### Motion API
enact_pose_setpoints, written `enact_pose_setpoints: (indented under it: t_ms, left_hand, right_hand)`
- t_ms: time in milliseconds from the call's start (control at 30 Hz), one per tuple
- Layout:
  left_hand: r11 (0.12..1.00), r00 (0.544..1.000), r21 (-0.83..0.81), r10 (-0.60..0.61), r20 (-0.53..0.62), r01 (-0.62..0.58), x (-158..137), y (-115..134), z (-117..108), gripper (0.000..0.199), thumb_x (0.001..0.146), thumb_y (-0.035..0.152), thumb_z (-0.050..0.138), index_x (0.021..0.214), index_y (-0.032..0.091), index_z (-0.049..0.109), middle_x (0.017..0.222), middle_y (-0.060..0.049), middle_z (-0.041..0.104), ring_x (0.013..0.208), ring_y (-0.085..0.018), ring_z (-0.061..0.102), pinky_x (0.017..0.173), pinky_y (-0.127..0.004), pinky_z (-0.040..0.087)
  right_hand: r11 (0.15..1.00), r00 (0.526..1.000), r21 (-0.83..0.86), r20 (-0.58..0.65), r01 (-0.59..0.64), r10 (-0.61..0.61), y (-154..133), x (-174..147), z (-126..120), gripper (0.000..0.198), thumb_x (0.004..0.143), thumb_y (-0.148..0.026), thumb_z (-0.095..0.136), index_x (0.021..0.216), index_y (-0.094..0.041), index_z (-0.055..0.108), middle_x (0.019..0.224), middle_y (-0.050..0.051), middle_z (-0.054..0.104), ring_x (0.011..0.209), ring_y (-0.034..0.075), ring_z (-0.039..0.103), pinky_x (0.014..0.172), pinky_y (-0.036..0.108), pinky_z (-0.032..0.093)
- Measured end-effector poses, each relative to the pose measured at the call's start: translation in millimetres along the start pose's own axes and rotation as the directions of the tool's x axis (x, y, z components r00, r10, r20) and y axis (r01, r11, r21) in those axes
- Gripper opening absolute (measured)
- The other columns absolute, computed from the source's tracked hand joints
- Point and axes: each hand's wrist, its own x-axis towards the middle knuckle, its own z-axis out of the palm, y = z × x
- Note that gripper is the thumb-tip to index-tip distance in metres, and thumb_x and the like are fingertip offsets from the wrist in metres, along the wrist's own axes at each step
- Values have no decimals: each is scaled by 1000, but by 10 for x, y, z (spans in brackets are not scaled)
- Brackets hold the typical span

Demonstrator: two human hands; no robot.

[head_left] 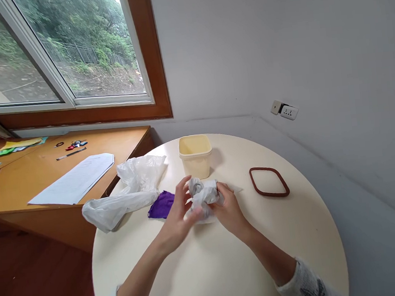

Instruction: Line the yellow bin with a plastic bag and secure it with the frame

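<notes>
A crumpled white plastic bag (pixel 205 194) is bunched up in front of me, over the middle of the round table. My right hand (pixel 230 212) grips its right side, fingers curled into the plastic. On the other side, my left hand (pixel 179 217) is open, its fingers and thumb spread around the bunched bag; whether its fingertips touch the plastic I cannot tell. Just beyond the hands stands a pale yellow plastic container (pixel 196 160) without a lid. A purple cloth (pixel 161 205) lies flat beside my left hand.
More white plastic bags (pixel 140 174) lie at the table's left edge. To the right rests a brown rounded-square ring (pixel 270 192). The round white table (pixel 224 275) stands against a wooden desk (pixel 127 141) bearing papers (pixel 75 179), a pen (pixel 71 153) and keys (pixel 77 144).
</notes>
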Motion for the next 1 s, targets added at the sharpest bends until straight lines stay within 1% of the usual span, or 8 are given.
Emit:
enact_pose_setpoints:
  t_ms: [67,200,367,500,633,733,833,1000]
  left_hand:
    - [995,999,100,21,-37,-17,-11,-12,49,70,73,32,63,132,30,25,119,-7,47,106,-21,47,85,-32,43]
    - [991,984,137,21,-175,3,66,-114,58,40,79,29,56,116,24,42,93,-3,54,79,-15,53,69,-26,44]
    - [994,986,103,57,-158,-40,139,-193,-47,19,80,24,52,98,19,51,81,0,55,71,-13,51,63,-23,41]
    - [998,992,57,15,-129,-7,135,-259,-99,5,78,21,51,80,16,51,68,3,49,62,-10,44,56,-21,35]
    - [999,992,-12,-41,-118,40,136,-331,-144,10,74,20,52,67,16,46,60,4,42,57,-9,41,52,-19,32]
    - [996,987,-53,-75,-141,68,154,-351,-191,11,73,21,52,67,16,46,60,5,42,55,-8,40,51,-19,31]
    - [989,983,-82,-133,-128,123,167,-329,-229,7,73,23,52,73,16,50,63,4,47,56,-9,43,52,-19,33]
    - [986,991,-94,-134,25,136,153,-275,-209,7,70,17,50,75,16,55,65,3,52,62,-11,48,56,-20,36]
  right_hand:
    - [998,998,-27,30,53,-52,-6,-2,7,8,67,-15,52,74,-20,51,80,-1,54,81,16,47,76,29,38]
    - [992,990,-40,86,118,-114,-3,-8,-7,7,72,-17,52,69,-20,47,76,-2,51,80,16,48,80,30,36]
    - [998,971,-12,229,69,-64,-24,-20,-95,10,77,-23,50,86,-21,55,90,1,57,97,19,46,91,34,31]
    - [988,926,158,374,-4,-56,-66,-2,-181,22,82,-21,36,82,-19,57,83,2,58,88,17,49,90,34,34]
    - [932,899,350,433,-98,-68,-81,10,-229,34,82,-20,28,95,-18,59,91,5,61,92,17,52,90,33,38]
    - [958,895,281,441,-64,-69,-60,5,-232,35,83,-22,27,90,-21,61,91,3,62,92,16,54,94,35,36]
    - [988,919,147,383,43,-97,-14,4,-204,34,85,-23,27,77,-22,60,75,-1,60,77,14,55,104,41,26]
    - [981,943,9,271,196,-191,81,16,-107,28,82,-16,32,64,-23,52,49,-8,32,45,9,27,107,45,24]
